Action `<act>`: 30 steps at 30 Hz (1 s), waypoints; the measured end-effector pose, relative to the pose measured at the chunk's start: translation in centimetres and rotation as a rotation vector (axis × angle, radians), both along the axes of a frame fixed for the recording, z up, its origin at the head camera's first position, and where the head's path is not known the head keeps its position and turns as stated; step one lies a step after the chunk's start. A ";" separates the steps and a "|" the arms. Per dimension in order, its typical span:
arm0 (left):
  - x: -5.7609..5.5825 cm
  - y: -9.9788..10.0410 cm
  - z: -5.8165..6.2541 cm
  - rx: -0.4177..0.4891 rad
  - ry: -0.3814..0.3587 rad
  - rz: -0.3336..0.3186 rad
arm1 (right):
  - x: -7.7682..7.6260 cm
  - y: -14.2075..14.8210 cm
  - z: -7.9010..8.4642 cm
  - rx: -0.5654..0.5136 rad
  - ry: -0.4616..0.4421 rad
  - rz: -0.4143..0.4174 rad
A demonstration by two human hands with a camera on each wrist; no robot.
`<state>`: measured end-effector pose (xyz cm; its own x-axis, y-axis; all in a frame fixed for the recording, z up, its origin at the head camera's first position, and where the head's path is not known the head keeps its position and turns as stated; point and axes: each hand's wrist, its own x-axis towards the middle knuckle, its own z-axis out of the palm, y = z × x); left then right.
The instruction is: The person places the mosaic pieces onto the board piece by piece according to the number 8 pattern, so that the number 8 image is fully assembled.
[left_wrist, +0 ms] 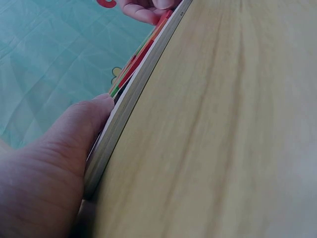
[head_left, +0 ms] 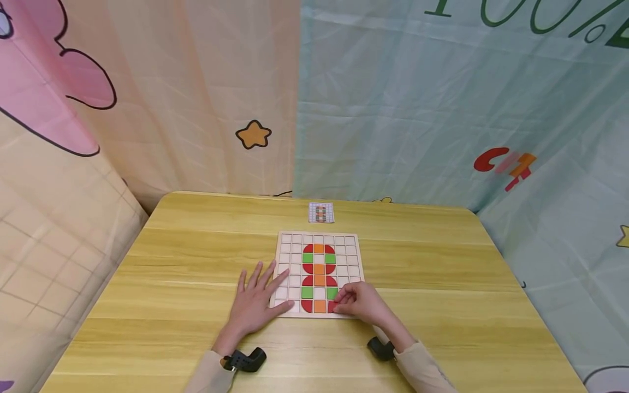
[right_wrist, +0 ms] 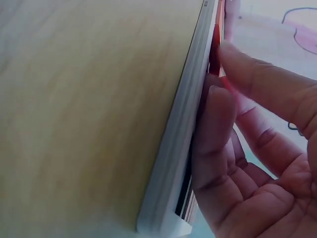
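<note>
A white square grid board (head_left: 349, 256) lies on the table, with red, orange and green tiles forming a figure-eight pattern down its middle. My left hand (head_left: 255, 303) rests with fingers spread over the board's left edge; its thumb (left_wrist: 94, 116) presses near the front edge. At the lower right of the pattern, my right hand (head_left: 362, 301) pinches a red tile with one rounded corner (head_left: 331, 307) between thumb and curled fingers. The tile sits at the board's surface beside an orange square (head_left: 320, 307). In the right wrist view the fingertips (right_wrist: 230, 54) partly hide it.
A small card (head_left: 321, 213) printed with a similar grid pattern lies behind the board. The wooden table (head_left: 432, 262) extends on both sides, with printed curtains (head_left: 383, 109) hanging behind it. Black wrist cameras (head_left: 248, 360) sit on both wrists.
</note>
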<state>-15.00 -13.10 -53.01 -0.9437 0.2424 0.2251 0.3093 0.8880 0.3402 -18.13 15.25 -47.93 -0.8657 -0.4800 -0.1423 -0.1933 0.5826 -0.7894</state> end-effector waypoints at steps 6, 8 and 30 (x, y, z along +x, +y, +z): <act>0.0 0.1 -0.1 0.008 -0.004 -0.001 | -0.1 0.1 0.0 0.025 0.058 0.064; 0.0 0.0 0.0 0.008 -0.007 0.001 | -0.3 0.0 0.0 0.029 0.067 0.076; 0.0 0.0 -0.1 0.005 0.004 0.000 | -0.6 0.1 0.3 0.040 0.060 0.072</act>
